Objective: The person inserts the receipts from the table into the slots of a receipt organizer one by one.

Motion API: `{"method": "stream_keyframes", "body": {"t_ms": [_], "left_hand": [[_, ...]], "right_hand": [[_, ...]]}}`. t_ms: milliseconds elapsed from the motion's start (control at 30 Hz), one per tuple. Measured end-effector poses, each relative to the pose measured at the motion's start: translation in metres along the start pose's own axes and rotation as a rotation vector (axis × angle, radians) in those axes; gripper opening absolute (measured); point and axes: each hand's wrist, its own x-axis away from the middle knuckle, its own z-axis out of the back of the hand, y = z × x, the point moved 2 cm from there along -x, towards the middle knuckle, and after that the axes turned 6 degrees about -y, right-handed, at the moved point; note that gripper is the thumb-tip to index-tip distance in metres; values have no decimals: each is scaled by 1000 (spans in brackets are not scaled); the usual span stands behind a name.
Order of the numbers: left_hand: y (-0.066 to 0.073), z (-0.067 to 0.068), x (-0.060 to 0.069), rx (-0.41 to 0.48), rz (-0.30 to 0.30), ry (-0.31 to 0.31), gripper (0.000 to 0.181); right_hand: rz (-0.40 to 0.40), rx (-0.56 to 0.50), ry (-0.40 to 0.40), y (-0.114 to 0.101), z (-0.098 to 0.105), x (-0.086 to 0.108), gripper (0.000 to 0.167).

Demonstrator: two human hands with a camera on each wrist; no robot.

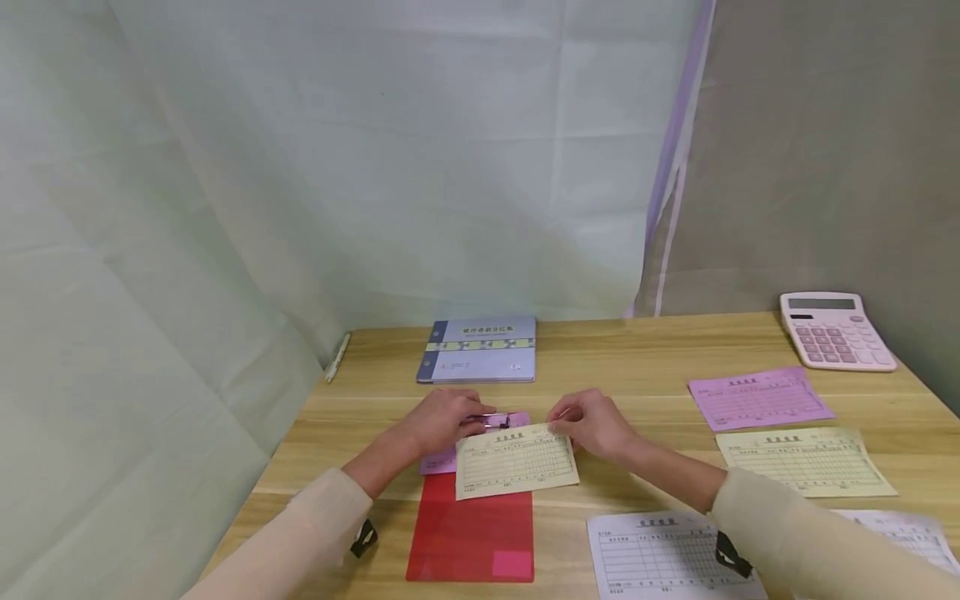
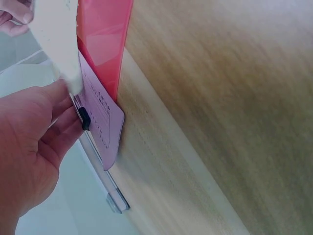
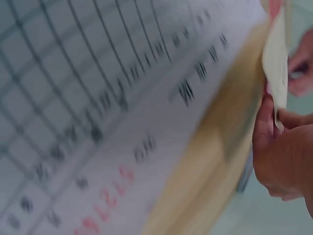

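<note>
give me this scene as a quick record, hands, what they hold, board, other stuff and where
left hand: left hand, fingers curled at the metal clip
right hand: right hand, pinching the yellow slip
board: red board, clip at its far end
on board: pink slip, partly hidden by the yellow slip
right side: second pink slip, second yellow slip, two white slips
far right: calculator
far side: book, pen to its left
surface: wooden table
</note>
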Motion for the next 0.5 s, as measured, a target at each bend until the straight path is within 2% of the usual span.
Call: {"method": "stream_keyframes", "body": {"t_ms": [133, 333, 500], "left_hand": [[-1, -1, -1, 12, 8, 2, 34], [-2, -2, -1, -1, -13, 19, 33], [-2, -2, -2, -17, -30, 25, 32]], "right_hand": [[5, 36, 36, 1, -11, -1, 8], [5, 67, 66, 1, -14, -4, 8], [3, 43, 75, -6, -20, -11, 3]]}}
